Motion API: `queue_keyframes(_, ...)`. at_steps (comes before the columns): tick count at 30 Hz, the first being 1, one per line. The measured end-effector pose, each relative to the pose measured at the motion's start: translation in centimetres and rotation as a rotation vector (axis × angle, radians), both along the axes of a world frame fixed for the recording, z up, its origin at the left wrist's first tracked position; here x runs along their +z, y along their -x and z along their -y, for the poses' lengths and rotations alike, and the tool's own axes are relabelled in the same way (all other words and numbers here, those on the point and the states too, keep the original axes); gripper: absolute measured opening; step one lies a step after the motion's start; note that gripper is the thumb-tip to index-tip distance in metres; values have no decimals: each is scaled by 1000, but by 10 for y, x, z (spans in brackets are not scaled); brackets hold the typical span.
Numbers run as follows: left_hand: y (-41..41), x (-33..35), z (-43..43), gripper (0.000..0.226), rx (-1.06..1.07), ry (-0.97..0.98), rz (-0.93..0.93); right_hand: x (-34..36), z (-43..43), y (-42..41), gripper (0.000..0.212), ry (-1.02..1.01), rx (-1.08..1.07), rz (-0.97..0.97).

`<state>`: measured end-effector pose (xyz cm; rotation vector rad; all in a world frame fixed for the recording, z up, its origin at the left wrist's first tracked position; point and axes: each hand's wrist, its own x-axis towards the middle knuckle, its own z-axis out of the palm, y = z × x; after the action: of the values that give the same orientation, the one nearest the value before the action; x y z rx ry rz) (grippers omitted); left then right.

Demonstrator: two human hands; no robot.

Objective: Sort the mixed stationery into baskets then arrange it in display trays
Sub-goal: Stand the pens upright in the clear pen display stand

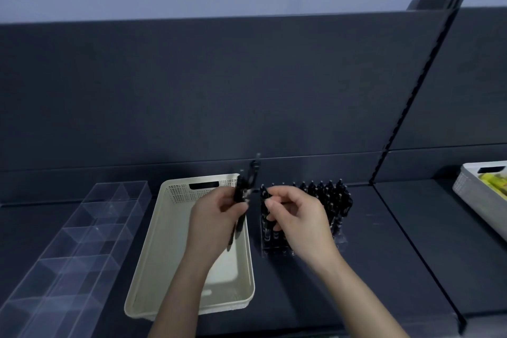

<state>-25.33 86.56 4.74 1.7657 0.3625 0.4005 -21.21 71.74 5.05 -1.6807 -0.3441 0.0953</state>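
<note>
My left hand grips a bunch of black pens above the cream basket, their tops pointing up. My right hand pinches one black pen between thumb and forefinger, at the left side of a clear display tray. That tray is packed with several upright black pens. The basket floor that I can see holds nothing.
A long clear divided tray with empty compartments lies at the left. A grey basket with yellow items sits at the far right on the neighbouring shelf. A dark back panel rises behind the dark shelf surface.
</note>
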Motion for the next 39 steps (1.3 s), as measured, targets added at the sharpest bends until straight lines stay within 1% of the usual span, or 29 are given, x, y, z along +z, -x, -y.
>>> queue_keyframes(3,-1,17,23,34,-147,-86,61,9,5,-3,17,-101,16,-10)
queue_keyframes(5,-5,20,36,33,-182,-100,59,14,13,-5,12,-112,-25,10)
queue_keyframes(8,-8,19,48,25,-144,-46,70,18,31,-6,5,-89,-111,54)
queue_keyframes(11,-11,16,51,26,-84,-50,117,21,57,-9,7,-83,-189,99)
queue_keyframes(14,-15,14,58,25,-55,-96,124,15,84,-16,12,16,-277,145)
queue_keyframes(17,-18,12,70,26,-46,-134,111,2,100,-23,22,202,-367,191)
queue_keyframes(20,-19,9,79,25,-42,-129,115,-16,104,-26,26,305,-383,191)
queue_keyframes(24,-18,8,84,22,-17,-153,127,-37,104,-28,11,424,-360,230)
queue_keyframes(32,-14,5,87,25,0,-125,155,-45,110,-37,6,478,-391,278)
queue_keyframes(39,-13,-1,93,25,-2,-105,142,-70,107,-35,8,648,-294,205)
